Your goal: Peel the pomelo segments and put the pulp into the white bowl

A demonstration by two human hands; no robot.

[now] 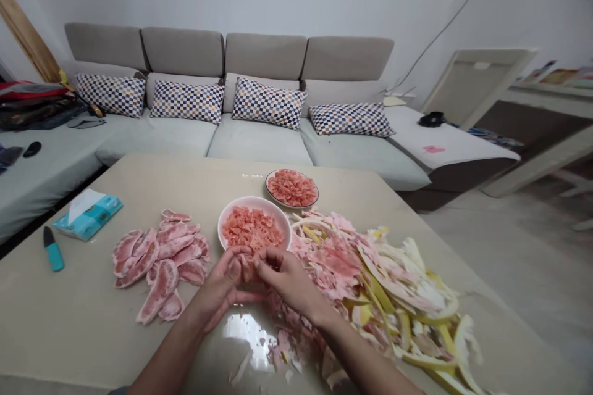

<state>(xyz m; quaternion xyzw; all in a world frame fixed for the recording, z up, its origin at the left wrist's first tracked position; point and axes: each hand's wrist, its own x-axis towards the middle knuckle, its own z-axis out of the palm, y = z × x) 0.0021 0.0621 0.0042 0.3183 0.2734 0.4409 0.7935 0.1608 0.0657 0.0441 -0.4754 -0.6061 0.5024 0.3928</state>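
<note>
My left hand [225,287] and my right hand [288,281] meet at the near rim of a white bowl [223,205]. Between their fingertips is a small pink pomelo segment [249,268], partly hidden by the fingers. The bowl holds loose pink pomelo flesh [252,228]. Left of my hands lies a pile of unpeeled pomelo segments [167,247] in pale membrane. On the right spreads a heap of yellow and white pomelo peel [407,302] mixed with pink membrane [331,247]. Behind the bowl stands a dark-rimmed plate [278,200] piled with pomelo flesh.
A blue tissue pack [90,216] and a teal-handled knife [52,252] lie at the left of the table [69,315]. Scraps of membrane [282,349] are scattered near the front. A grey sofa [259,142] with checked cushions [269,103] runs behind the table.
</note>
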